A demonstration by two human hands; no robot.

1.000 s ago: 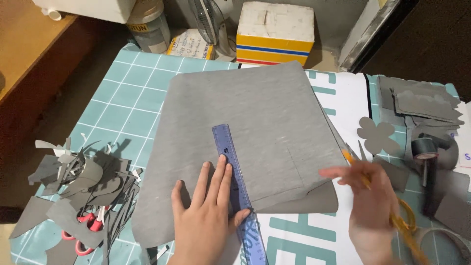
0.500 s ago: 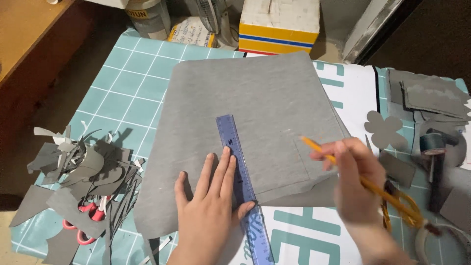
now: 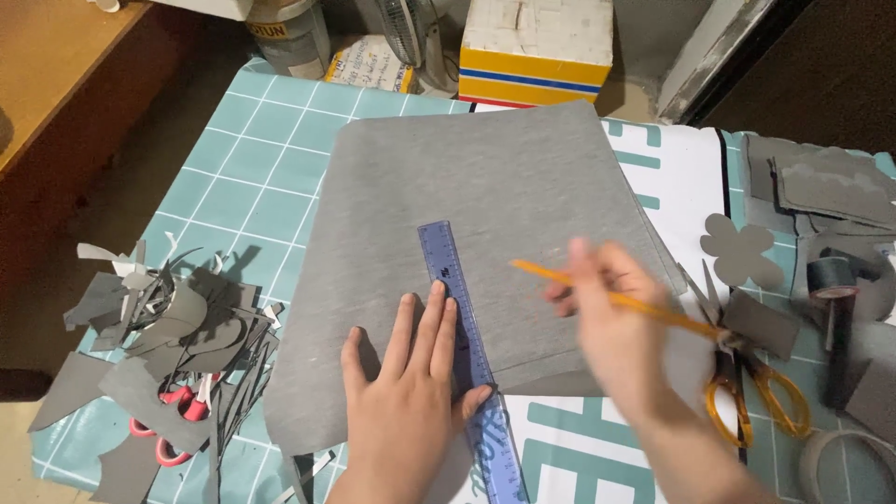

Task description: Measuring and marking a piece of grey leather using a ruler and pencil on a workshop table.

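Marking-out step: the left hand (image 3: pixel 408 392), spread flat, pins the blue ruler (image 3: pixel 457 327) on the grey sheet (image 3: pixel 485 187) mid-table, while the blurred right hand (image 3: pixel 607 327) seemingly pinches the yellow pencil (image 3: pixel 597 291), which next needs its tip at the ruler's edge.

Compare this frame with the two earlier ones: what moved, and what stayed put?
The right hand, gripping the yellow pencil, swung leftward from the table's right side toward the blue ruler, uncovering the yellow-handled scissors. The left hand stayed flat, pinning ruler and grey sheet; nothing was released.
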